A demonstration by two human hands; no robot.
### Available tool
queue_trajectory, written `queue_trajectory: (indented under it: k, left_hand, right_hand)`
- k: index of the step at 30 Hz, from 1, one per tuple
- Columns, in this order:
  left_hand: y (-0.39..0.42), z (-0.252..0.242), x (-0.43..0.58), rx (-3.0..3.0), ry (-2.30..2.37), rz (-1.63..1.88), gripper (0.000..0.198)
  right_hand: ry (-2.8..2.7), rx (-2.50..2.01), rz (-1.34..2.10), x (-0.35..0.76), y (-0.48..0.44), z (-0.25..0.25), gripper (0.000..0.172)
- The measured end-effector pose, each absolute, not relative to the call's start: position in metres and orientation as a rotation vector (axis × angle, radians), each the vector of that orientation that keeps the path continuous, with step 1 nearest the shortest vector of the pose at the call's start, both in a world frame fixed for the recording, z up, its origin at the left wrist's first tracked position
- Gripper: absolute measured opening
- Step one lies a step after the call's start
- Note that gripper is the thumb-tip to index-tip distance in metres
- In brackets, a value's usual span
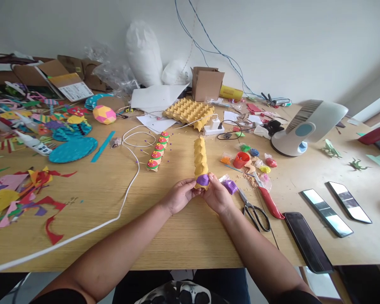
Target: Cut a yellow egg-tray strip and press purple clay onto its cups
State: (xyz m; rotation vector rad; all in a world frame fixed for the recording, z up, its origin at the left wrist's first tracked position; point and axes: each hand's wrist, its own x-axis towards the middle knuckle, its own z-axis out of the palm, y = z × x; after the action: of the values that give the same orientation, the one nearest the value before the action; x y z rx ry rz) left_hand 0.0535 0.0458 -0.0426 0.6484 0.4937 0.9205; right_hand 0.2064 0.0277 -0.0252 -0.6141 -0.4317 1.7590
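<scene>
Between my two hands is a yellow egg-carton strip (200, 155), pointing away from me. Purple modelling clay (203, 180) covers the bump at its near end. My left hand (180, 195) pinches the strip's near left corner. On the other side, my right hand (218, 193) grips it with the thumb against the purple clay. A packet of purple clay (230, 186) lies just right of my right hand. Farther left stands a decorated egg-carton strip (156, 157) with red and green bumps.
Scissors (255, 211), a red-handled knife (270, 202) and a phone (308, 242) lie to the right. Behind them are a red cup (241, 159) and a white fan (307, 126). A white cable (126, 196) crosses the left side. Paper scraps (22, 194) cover the far left.
</scene>
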Motion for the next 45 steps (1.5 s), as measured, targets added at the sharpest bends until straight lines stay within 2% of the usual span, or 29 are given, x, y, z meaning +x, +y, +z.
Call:
queue_trajectory:
  k: [19, 35, 45]
  left_hand:
    - [0.048, -0.043, 0.046, 1.355, 0.706, 0.981, 0.026]
    - [0.048, -0.051, 0.047, 1.271, 0.844, 1.040, 0.024]
    - [0.048, -0.048, 0.054, 0.964, 0.679, 1.017, 0.029]
  right_hand:
    - [-0.451, -0.579, 1.770, 0.209, 0.031, -0.033, 0.023]
    - [-0.392, -0.624, 1.725, 0.203, 0.027, -0.031, 0.026]
    - [-0.301, -0.605, 1.753, 0.202, 0.029, -0.035, 0.026]
